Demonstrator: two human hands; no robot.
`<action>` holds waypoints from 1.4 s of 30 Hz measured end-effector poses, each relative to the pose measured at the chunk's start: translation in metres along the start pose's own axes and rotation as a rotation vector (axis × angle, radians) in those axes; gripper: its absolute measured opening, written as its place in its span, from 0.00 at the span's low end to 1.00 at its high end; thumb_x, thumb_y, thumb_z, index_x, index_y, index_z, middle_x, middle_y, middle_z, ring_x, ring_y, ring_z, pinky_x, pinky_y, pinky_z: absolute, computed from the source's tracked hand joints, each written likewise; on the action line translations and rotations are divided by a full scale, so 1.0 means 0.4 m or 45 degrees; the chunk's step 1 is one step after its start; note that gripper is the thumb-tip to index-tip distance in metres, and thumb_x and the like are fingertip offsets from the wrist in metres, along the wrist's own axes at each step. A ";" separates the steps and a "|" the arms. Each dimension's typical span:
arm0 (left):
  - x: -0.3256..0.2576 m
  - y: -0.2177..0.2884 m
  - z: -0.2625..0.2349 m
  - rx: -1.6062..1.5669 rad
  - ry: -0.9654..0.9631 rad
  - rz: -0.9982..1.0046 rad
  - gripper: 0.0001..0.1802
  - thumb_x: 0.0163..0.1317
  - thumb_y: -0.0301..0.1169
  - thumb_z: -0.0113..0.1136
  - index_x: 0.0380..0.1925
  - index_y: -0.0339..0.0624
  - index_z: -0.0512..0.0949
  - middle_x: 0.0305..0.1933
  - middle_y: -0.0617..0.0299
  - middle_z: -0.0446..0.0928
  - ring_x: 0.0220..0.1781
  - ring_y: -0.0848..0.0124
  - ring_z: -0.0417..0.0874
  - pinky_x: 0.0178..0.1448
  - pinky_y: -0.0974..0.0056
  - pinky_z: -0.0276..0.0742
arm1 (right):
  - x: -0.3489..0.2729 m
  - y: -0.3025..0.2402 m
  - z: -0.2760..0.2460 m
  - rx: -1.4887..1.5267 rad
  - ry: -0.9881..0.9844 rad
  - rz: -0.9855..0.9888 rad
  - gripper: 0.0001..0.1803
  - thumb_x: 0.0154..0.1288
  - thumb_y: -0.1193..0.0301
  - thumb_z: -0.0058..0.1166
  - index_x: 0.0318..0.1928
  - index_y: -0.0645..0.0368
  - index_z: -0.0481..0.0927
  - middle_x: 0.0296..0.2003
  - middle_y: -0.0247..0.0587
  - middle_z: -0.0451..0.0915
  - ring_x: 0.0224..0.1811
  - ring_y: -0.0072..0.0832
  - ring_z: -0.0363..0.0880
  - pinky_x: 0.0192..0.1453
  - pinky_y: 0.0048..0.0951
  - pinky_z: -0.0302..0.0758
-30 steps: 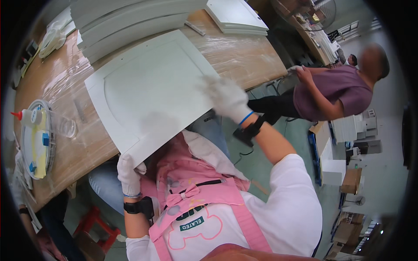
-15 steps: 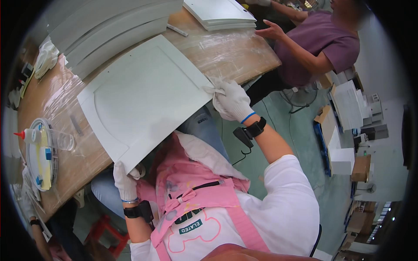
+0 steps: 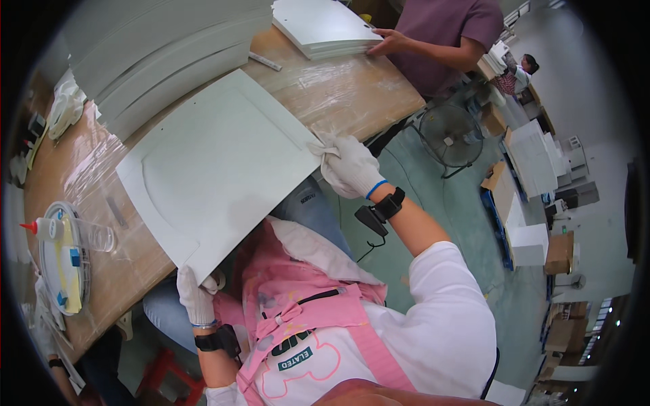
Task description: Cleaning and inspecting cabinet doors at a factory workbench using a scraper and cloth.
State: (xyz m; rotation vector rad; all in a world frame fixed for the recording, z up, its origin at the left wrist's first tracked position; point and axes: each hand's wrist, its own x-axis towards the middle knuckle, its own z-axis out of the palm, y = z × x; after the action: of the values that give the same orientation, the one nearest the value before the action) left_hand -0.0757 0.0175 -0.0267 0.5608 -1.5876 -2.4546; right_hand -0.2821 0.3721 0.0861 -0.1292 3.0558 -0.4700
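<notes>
A white door-like panel (image 3: 217, 162) with a raised curved frame lies tilted across the table's near edge, partly over my lap. My left hand (image 3: 196, 298), in a white knit glove, is closed on its near corner, fingers partly under the edge. At the panel's right corner, my right hand (image 3: 352, 169), gloved too, is closed round a folded white cloth (image 3: 323, 145) pressed against the edge. The palm side of that hand is hidden.
The wooden table (image 3: 88, 271) is covered in clear film. Tall stacked panels (image 3: 169, 61) rise behind. A co-worker's hand (image 3: 389, 42) touches another panel stack (image 3: 328, 27). At left are a red-tipped bottle (image 3: 47, 229) and a round lid (image 3: 51, 298). A fan (image 3: 450, 139) stands right.
The co-worker's hand, raised before, now rests on the far panel stack. The whole view has shifted slightly. My hands keep their places at the panel's corners.
</notes>
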 end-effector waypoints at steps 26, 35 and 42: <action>0.003 -0.005 0.004 -0.086 0.011 -0.019 0.23 0.74 0.49 0.45 0.41 0.37 0.75 0.11 0.65 0.63 0.12 0.74 0.62 0.17 0.69 0.56 | 0.067 0.048 -0.030 0.079 -0.266 -0.229 0.25 0.63 0.63 0.47 0.60 0.50 0.77 0.43 0.59 0.82 0.45 0.56 0.80 0.51 0.45 0.77; 0.007 -0.010 -0.015 -0.095 -0.059 -0.018 0.24 0.74 0.49 0.45 0.42 0.37 0.75 0.11 0.65 0.64 0.11 0.74 0.63 0.16 0.70 0.56 | 0.067 0.109 -0.002 0.001 -0.111 -0.495 0.18 0.65 0.63 0.49 0.53 0.52 0.81 0.48 0.53 0.79 0.52 0.49 0.77 0.58 0.42 0.74; 0.012 -0.024 -0.031 -0.082 -0.041 -0.023 0.30 0.72 0.52 0.45 0.48 0.30 0.74 0.11 0.63 0.67 0.09 0.73 0.61 0.14 0.68 0.55 | 0.049 0.087 -0.101 -0.441 -0.015 -0.172 0.14 0.65 0.62 0.48 0.47 0.46 0.83 0.46 0.52 0.79 0.50 0.50 0.79 0.56 0.44 0.76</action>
State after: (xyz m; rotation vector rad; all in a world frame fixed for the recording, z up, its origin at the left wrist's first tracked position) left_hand -0.0747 0.0093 -0.0410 0.5302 -1.5156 -2.5299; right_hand -0.3067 0.4153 0.1135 -0.3502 3.0982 0.0606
